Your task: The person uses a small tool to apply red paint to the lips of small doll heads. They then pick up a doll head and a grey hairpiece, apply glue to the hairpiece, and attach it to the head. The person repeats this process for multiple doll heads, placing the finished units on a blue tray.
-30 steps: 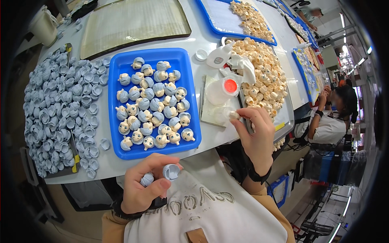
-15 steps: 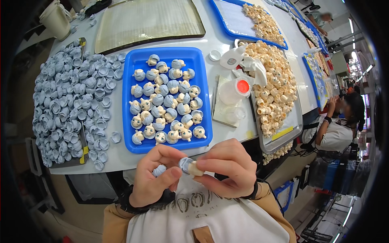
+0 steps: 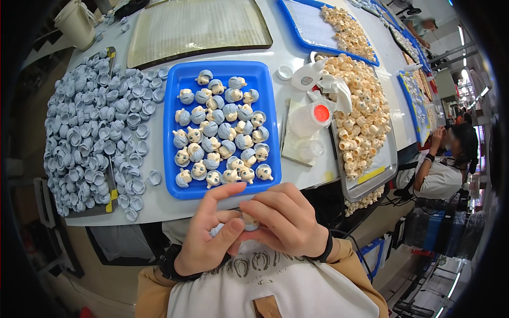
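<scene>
In front of my chest, my left hand (image 3: 209, 233) and my right hand (image 3: 286, 220) meet around a small doll head (image 3: 250, 222), pale on top with light blue hair below. Fingers of both hands cover much of it. My right fingers pinch it from above and the right, while my left thumb presses at its left side. A second light blue piece (image 3: 216, 230) sits in my left palm, partly hidden. Just beyond, a blue tray (image 3: 170, 159) carries rows of doll heads with light blue hair.
Loose blue hair shells (image 3: 87, 143) heap up at the left. Cream head parts (image 3: 360, 127) fill a metal tray (image 3: 395, 159) at the right. Between trays stand a red-capped bottle (image 3: 307, 121) and a white bottle (image 3: 307, 77). A co-worker (image 3: 442, 169) sits far right.
The pale part and the blue hair shell have come closer together and turned between my fingers. My right hand has moved left, against my left hand. The view has shifted slightly.
</scene>
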A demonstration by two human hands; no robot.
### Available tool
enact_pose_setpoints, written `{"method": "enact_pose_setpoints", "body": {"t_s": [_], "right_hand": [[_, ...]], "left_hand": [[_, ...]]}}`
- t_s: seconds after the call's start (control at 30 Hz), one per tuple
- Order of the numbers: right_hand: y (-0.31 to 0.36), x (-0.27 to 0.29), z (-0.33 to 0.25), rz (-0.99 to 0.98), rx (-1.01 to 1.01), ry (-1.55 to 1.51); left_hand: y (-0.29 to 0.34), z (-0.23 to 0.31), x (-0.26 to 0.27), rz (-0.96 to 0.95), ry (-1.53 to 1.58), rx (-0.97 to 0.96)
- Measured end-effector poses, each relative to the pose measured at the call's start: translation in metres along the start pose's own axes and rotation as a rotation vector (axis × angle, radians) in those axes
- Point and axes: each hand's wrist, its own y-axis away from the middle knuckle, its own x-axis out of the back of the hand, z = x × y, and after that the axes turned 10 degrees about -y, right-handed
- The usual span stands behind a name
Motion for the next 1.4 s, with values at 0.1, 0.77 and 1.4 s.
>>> {"method": "enact_pose_setpoints", "body": {"t_s": [0.1,0.77,1.4], "right_hand": [[0.004,-0.001,0.007,-0.065,-0.001,-0.044],[0.007,0.007,0.021,0.016,-0.235,0.224],[0.118,0.167,0.074,0.328,-0.837,0.668]], "left_hand": [[0.001,0.000,0.004,-0.005,-0.056,-0.040],[-0.003,0.001,0.043,-0.018,1.078,0.050],[-0.011,0.001,0.013,-0.059,0.307,0.021]]}}
